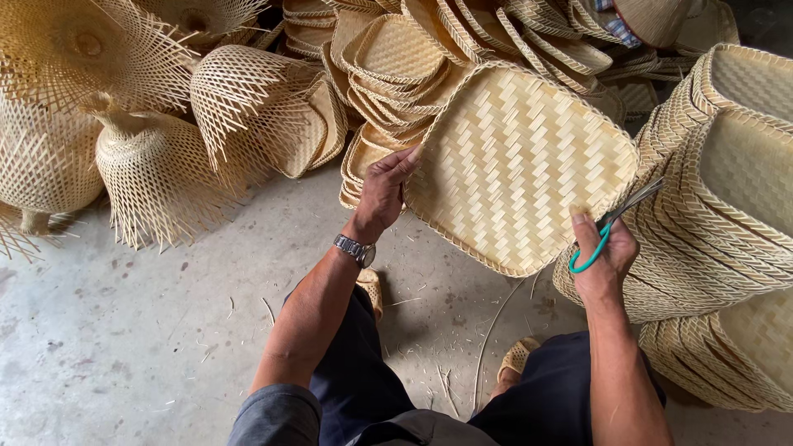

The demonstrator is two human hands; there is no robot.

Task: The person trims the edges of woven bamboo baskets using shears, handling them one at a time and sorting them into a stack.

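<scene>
A basket-weaving workshop: stacks of woven trays (727,206) rise at the right, more trays (388,74) and open-weave baskets (157,173) (some unfinished, with loose strips) crowd the bare concrete floor (124,330), littered with bamboo slivers (446,388).

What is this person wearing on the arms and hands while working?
Both hands are bare, with no gloves. The left hand has a silver metal wristwatch with a link band just below it. The right hand shows no watch or ring that I can make out. Both forearms are uncovered; a grey sleeve is rolled up near the left elbow. Dark blue trousers show below.
</scene>
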